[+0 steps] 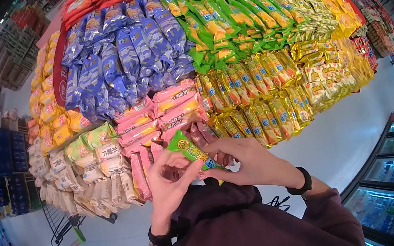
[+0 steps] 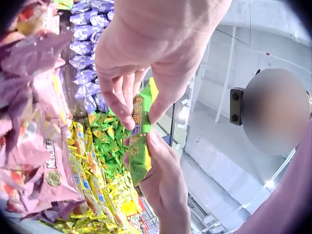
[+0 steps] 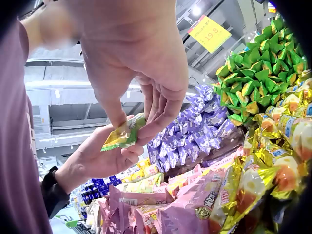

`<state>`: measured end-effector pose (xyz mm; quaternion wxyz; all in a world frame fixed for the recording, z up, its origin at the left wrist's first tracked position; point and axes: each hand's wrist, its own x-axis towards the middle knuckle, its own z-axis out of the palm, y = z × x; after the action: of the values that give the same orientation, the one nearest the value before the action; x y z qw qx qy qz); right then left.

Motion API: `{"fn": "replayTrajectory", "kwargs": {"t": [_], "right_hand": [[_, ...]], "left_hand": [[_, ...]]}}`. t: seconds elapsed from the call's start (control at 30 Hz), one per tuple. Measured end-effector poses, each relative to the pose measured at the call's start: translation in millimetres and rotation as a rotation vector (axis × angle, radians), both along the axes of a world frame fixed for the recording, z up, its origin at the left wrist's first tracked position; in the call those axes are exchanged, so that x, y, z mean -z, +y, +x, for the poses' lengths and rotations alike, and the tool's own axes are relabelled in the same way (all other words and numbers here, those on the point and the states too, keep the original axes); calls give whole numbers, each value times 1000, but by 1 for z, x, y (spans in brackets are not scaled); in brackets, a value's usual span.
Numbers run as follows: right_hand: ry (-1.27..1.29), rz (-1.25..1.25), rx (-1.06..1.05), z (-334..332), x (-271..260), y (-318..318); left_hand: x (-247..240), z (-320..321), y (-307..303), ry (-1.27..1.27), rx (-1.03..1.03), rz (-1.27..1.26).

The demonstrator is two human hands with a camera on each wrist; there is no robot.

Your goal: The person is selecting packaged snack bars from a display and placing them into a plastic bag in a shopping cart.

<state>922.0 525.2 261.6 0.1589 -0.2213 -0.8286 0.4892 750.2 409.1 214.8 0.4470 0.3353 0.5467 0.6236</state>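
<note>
A green snack packet (image 1: 186,146) with yellow markings is held between both hands in front of the chest. My left hand (image 1: 172,180) pinches one end between thumb and fingers. At the other end, thumb and fingers of my right hand (image 1: 248,161) grip the wrapper. In the left wrist view the packet (image 2: 139,151) runs lengthwise from one hand to the other, their thumbs close together. From the right wrist, its crimped end (image 3: 114,142) sticks out past my right fingers. Pink packets (image 1: 177,106) lie in the display just beyond the hands.
Piled snack packets surround the hands: blue-purple ones (image 1: 128,52), green ones (image 1: 222,17), gold ones (image 1: 259,98) and white ones (image 1: 106,162). A shopping cart (image 1: 65,231) stands at lower left. Lit refrigerated cases (image 1: 393,175) line the right side. A yellow price sign (image 3: 209,34) hangs above.
</note>
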Motion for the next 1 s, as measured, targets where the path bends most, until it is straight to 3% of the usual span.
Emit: {"fn": "replayTrajectory", "kwargs": {"t": [0.13,0.27,0.5,0.6,0.7,0.9,1.0], "right_hand": [[39,117,81,17,3,8],[18,319,163,35,-35,44],[1,496,365,29,-74,155],[-66,471,325,-1,-89,179],[10,725,148,-42,-87,190],[49,914,27,-104,-53,230],[-43,820,5,-104,-52,229]], "left_hand": [[-6,16,13,-7,17,-48],[-23,17,20,7,70,-121],[-54,-10,27,441,99,-155],[-75,-16,41,596,75,-107],[-85,-28,62,740,93,-27],[-105,-42,125,990,44,192],[-91,-48,158,1147,16,304]]}}
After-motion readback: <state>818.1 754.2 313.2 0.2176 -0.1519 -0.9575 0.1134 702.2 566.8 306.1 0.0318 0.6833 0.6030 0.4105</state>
